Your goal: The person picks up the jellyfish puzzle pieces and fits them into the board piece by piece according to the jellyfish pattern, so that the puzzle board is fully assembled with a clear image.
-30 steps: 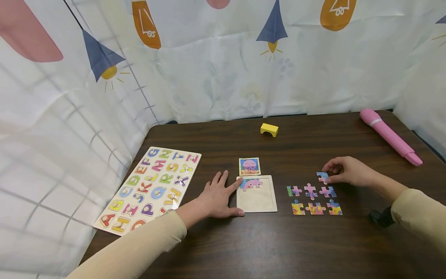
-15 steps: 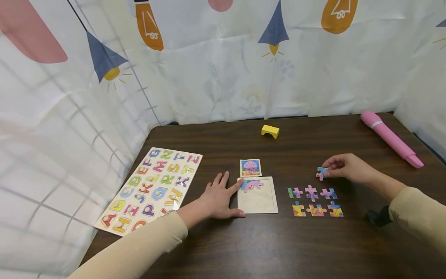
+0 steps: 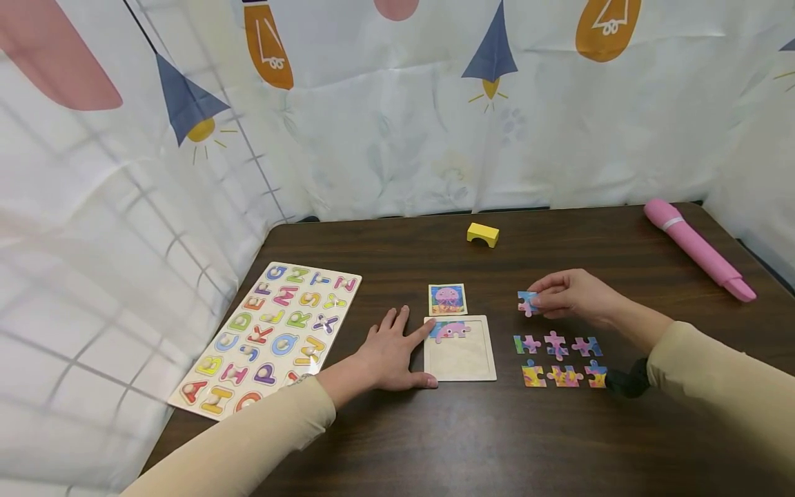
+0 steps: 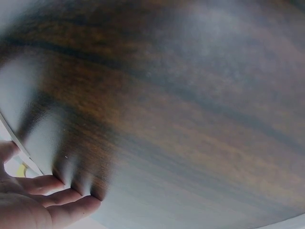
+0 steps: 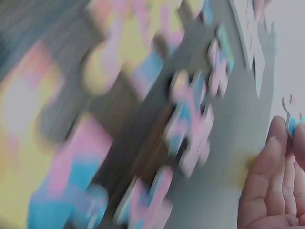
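My right hand (image 3: 574, 297) pinches a blue and pink jigsaw piece (image 3: 527, 303) between thumb and fingers, above the table to the right of the puzzle tray. In the right wrist view the jigsaw piece (image 5: 294, 125) shows only partly at the edge. My left hand (image 3: 394, 352) lies with fingers spread, index finger and thumb touching the left side of the square wooden puzzle tray (image 3: 461, 366). Joined jigsaw pieces (image 3: 450, 330) with a pink creature fill the tray's upper left. A small jellyfish picture card (image 3: 446, 299) lies just behind the tray.
Two rows of loose jigsaw pieces (image 3: 564, 376) lie right of the tray, below my right hand. An alphabet peg board (image 3: 279, 317) is at the left. A yellow arch block (image 3: 482, 235) stands farther back, and a pink microphone-shaped thing (image 3: 698, 248) lies at the far right.
My right hand has lifted the blue and pink piece from above the loose rows and carried it left toward the tray. The left hand stays in place.
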The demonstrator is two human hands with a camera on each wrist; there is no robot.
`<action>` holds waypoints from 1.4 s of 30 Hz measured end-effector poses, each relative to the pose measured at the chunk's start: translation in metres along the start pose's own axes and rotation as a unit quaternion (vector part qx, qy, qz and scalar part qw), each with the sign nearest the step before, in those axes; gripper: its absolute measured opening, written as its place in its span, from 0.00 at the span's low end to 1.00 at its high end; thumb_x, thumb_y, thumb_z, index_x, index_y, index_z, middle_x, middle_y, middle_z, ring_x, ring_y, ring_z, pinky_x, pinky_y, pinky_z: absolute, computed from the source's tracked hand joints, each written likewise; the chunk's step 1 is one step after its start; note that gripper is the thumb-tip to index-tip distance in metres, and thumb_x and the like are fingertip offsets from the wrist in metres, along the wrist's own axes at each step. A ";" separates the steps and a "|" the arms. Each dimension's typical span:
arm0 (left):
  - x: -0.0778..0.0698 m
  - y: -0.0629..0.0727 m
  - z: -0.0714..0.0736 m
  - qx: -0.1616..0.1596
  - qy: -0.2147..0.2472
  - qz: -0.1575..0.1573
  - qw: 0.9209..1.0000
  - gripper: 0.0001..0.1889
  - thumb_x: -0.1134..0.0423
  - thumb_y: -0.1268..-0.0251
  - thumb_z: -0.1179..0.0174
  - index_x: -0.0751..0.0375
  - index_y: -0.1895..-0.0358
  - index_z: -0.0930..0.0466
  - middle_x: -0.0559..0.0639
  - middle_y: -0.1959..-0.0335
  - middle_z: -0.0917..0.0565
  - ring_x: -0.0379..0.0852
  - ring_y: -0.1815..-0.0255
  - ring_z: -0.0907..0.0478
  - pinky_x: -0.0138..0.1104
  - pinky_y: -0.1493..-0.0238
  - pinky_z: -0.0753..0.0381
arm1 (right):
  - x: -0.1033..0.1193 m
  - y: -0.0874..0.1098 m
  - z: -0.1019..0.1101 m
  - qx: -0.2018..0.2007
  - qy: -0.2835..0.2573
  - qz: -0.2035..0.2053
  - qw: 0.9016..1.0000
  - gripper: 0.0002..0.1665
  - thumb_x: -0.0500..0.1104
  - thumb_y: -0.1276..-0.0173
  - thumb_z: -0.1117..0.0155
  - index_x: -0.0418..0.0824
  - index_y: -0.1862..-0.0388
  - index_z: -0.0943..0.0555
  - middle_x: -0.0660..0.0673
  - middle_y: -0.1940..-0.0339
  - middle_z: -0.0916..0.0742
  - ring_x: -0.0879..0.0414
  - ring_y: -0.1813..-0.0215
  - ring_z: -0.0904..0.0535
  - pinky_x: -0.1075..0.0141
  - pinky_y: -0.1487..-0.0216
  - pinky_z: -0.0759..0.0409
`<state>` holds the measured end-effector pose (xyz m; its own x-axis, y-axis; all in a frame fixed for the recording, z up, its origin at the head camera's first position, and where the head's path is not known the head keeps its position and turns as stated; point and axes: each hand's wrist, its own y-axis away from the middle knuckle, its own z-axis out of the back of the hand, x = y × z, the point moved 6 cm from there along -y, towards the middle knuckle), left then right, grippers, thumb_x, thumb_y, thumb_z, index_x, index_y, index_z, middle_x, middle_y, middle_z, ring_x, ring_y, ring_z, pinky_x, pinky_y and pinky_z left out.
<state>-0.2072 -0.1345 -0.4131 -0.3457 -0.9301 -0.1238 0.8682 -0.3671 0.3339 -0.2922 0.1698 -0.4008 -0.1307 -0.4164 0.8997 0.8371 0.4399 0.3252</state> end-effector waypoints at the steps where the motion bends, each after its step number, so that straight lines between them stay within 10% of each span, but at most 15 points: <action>1: 0.000 0.000 0.000 0.000 0.001 0.000 1.000 0.52 0.25 0.42 0.39 0.38 0.17 0.48 0.64 0.16 0.49 0.67 0.16 0.51 0.62 0.26 0.38 | 0.001 -0.002 -0.005 0.005 -0.007 -0.007 1.000 0.27 0.43 0.26 0.33 0.25 0.39 0.24 0.51 0.61 0.09 0.59 0.57 0.13 0.64 0.51 0.13; 21: 0.001 -0.002 0.001 0.003 0.001 0.003 1.000 0.52 0.25 0.42 0.39 0.37 0.17 0.49 0.64 0.16 0.50 0.67 0.16 0.53 0.63 0.26 0.38 | 0.019 -0.032 -0.073 0.039 0.023 -0.076 0.996 0.16 0.39 0.28 0.32 0.27 0.48 0.16 0.48 0.72 0.09 0.62 0.70 0.13 0.72 0.66 0.16; 42: 0.001 -0.002 0.000 0.002 0.003 0.003 1.000 0.51 0.25 0.42 0.39 0.37 0.17 0.48 0.64 0.16 0.49 0.66 0.16 0.52 0.62 0.26 0.38 | 0.036 -0.041 -0.090 0.019 0.120 -0.099 0.988 0.08 0.36 0.34 0.27 0.29 0.61 0.14 0.45 0.78 0.11 0.62 0.77 0.15 0.71 0.69 0.16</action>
<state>-0.2088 -0.1345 -0.4139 -0.3377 -0.9327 -0.1267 0.8691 -0.3606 0.3386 -0.2836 0.0652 -0.4083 -0.1559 -0.6716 0.7243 0.7864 0.3593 0.5024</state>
